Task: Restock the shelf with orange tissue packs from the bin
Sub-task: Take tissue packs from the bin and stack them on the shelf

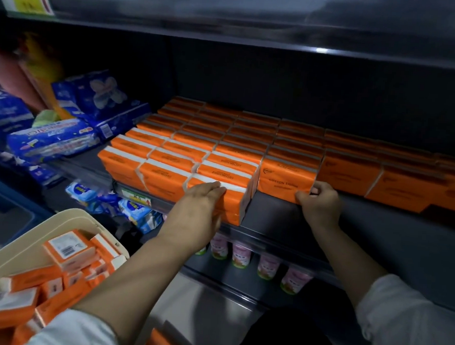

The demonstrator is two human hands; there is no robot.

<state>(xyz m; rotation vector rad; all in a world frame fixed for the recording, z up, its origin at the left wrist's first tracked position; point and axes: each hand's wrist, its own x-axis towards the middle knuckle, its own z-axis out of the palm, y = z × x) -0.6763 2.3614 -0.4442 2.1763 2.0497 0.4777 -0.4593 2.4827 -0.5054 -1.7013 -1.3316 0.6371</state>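
Mostly the shelf (285, 216) is stocked: orange tissue packs (210, 133) fill it in deep rows, though bare board shows front right. Now the left hand (203, 200) lies flat, fingers straight, on the front pack (234, 213) — the right hand (321, 203) pinches the lower edge of the neighbouring pack (285, 181). Many more wait in the bin (64, 214).

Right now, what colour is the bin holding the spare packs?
Cream bin, seen in the head view.

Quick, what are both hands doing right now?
Left hand: open, flat on the front pack.
Right hand: closed, gripping the bottom edge of the next pack.
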